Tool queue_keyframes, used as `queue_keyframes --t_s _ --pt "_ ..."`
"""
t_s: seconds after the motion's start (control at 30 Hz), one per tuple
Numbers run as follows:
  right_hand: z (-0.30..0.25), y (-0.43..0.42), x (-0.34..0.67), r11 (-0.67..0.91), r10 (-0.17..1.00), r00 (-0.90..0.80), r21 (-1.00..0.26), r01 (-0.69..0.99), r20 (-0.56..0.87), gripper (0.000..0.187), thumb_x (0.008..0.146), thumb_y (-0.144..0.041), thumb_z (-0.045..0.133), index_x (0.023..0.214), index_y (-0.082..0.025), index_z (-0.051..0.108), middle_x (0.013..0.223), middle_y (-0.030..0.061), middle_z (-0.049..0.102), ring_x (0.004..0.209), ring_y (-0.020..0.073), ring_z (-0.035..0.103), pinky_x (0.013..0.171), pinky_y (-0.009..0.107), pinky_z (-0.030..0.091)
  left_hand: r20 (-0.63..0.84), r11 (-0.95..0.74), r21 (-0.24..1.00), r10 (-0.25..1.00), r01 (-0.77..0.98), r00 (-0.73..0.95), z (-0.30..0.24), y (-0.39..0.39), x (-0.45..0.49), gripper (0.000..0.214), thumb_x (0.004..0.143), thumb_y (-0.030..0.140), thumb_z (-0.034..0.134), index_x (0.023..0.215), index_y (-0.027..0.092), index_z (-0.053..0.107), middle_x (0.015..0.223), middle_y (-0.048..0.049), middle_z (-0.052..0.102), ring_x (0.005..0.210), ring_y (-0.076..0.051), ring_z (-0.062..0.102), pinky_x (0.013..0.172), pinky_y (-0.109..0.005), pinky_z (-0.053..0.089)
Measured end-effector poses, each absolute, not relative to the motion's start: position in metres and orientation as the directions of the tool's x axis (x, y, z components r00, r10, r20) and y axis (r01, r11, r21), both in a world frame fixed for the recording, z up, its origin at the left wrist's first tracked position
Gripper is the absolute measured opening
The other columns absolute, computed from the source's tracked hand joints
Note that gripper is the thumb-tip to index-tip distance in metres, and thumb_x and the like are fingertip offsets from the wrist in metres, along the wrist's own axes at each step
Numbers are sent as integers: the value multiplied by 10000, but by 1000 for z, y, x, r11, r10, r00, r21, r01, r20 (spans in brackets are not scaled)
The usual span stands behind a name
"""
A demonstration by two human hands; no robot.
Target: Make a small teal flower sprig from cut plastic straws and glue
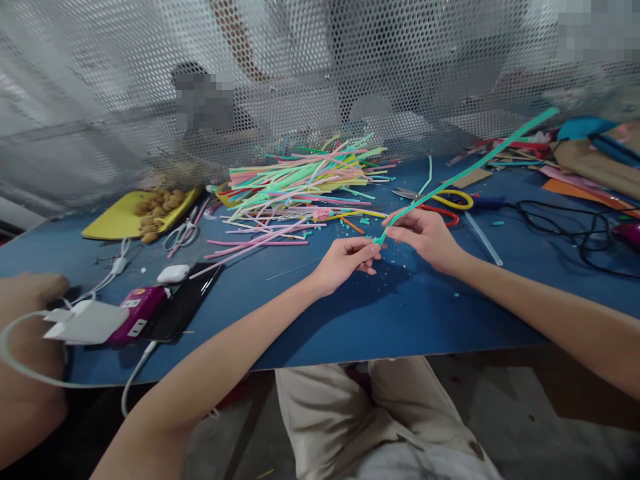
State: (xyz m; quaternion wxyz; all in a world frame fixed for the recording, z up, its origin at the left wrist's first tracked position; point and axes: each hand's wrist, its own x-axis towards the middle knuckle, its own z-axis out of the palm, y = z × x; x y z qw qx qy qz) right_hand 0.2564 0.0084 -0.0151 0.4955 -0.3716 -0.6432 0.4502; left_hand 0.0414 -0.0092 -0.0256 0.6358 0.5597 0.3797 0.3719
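Note:
A long green stick [465,170], like a pipe cleaner or thin straw, slants up to the right over the blue table [350,313]. My right hand [425,233] pinches it near its lower end. My left hand [347,260] pinches the very tip of the same stick, fingers pressed together. Both hands hover just above the table, close to each other. A big pile of coloured sticks [300,183] lies behind the hands. Small green bits are scattered on the table under my hands.
Scissors with yellow and red handles [445,200] lie behind my right hand. A black cable [575,233] coils at the right. A phone [183,307], a pink device [137,310], a white charger [87,323] and small scissors [183,233] sit at the left. A yellow tray of nuts [145,213] stands further back. A perforated metal screen [320,80] rises behind the table.

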Motion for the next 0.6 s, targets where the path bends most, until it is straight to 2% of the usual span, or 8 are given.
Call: queue_keyframes --t_s 0.23,0.37,0.6 --pt "-18 9 256 337 908 -308 -931 141 282 252 803 -408 804 938 -195 794 908 56 792 839 221 722 803 362 572 -42 86 994 884 -73 465 -26 -10 43 457 787 543 821 942 121 733 825 8 634 615 -39 534 695 -247 604" --pt "-16 7 255 338 895 -357 -930 146 269 228 814 -406 792 913 -202 809 881 48 787 826 212 714 786 344 561 -20 86 991 859 -106 511 -28 -10 43 440 806 542 806 894 122 709 796 26 581 632 -39 531 744 -264 614" --pt "-14 6 254 354 877 -395 -923 149 273 221 789 -434 808 801 -213 809 877 47 760 799 205 694 761 339 549 -16 76 992 868 -100 497 -27 -11 44 485 762 572 826 821 112 683 836 -1 614 730 -71 588 777 -270 619"
